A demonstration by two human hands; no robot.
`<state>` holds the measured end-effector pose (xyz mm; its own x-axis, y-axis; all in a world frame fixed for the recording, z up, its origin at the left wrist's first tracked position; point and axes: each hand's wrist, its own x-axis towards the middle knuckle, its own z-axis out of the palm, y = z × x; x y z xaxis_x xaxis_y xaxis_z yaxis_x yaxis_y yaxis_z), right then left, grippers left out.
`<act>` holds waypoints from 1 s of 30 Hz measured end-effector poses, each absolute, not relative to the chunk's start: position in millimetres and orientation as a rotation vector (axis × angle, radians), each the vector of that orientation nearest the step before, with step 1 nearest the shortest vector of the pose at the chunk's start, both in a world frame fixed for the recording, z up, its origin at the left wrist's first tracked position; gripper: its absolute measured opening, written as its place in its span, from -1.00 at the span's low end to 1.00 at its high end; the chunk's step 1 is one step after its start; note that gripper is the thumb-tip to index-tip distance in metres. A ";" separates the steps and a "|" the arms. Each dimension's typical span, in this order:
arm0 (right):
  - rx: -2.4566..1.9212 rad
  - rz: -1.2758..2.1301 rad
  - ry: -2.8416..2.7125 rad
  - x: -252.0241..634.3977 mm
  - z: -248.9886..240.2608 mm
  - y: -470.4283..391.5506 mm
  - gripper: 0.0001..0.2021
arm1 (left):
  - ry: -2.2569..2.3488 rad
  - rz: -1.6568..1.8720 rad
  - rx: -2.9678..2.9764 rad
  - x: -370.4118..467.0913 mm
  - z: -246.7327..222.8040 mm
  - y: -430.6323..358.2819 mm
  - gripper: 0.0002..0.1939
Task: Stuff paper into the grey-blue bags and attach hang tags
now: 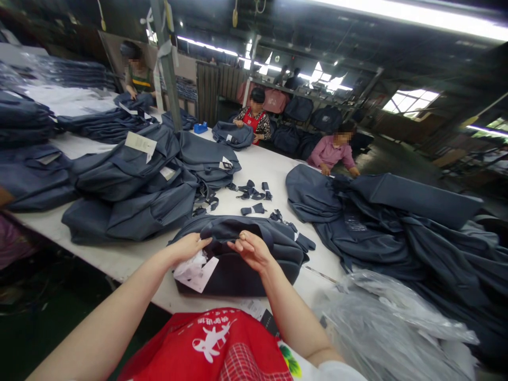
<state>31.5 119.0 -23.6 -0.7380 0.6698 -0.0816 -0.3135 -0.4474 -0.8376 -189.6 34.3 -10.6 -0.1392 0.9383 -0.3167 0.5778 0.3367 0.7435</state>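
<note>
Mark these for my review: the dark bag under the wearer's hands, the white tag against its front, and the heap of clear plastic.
Dark bag (242,276): head view, on its front panel.
White tag (206,275): head view, on its flat face.
Clear plastic heap (391,323): head view, on its crumpled middle.

A long, white, smooth-topped table (262,161) carries everything here. At its near edge sits a plump, dark blue-grey fabric bag (242,278). Just behind it lie small bundles of dark webbing straps (251,191), one of them wrapped with a white band. To the left, several slate-blue fabric bags (146,217) are piled, the lowest resting on the tabletop. A broad, rumpled heap of dark blue fabric bags (377,238) covers the right side. Farther back stands a small, bright-blue plastic object (200,128), its details too small to tell.
</note>
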 end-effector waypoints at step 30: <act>-0.610 2.185 -1.092 8.2 -42.2 121.1 -0.75 | 1.617 0.890 0.869 -175.1 -18.8 22.7 -0.45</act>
<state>8.2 121.1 -42.2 -0.7055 0.6971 -0.1274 -0.3168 -0.4711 -0.8232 -175.1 22.7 -18.8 -0.1892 0.8793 -0.4370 0.1009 0.4601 0.8821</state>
